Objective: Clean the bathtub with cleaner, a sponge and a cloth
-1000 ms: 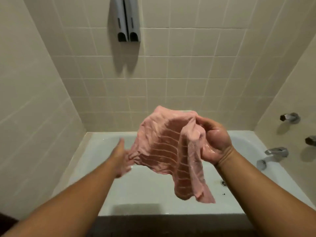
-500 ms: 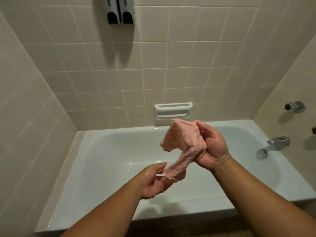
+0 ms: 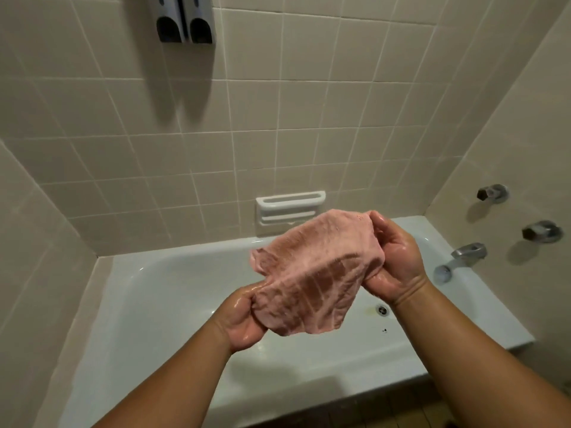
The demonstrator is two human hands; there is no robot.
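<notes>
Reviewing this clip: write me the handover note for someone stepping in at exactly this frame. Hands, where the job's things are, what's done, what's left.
Left hand: wet, closed on the lower corner of the pink cloth.
Right hand: wet, gripping the cloth's upper right edge. The cloth is spread between both hands in the air above the bathtub, touching nothing else.
Cleaner and sponge: not in view.
Done: cannot be confirmed; the tub looks glossy, and a few dark specks sit near the drain.
Left: probably wipe the tub with the cloth, including those specks.
</notes>
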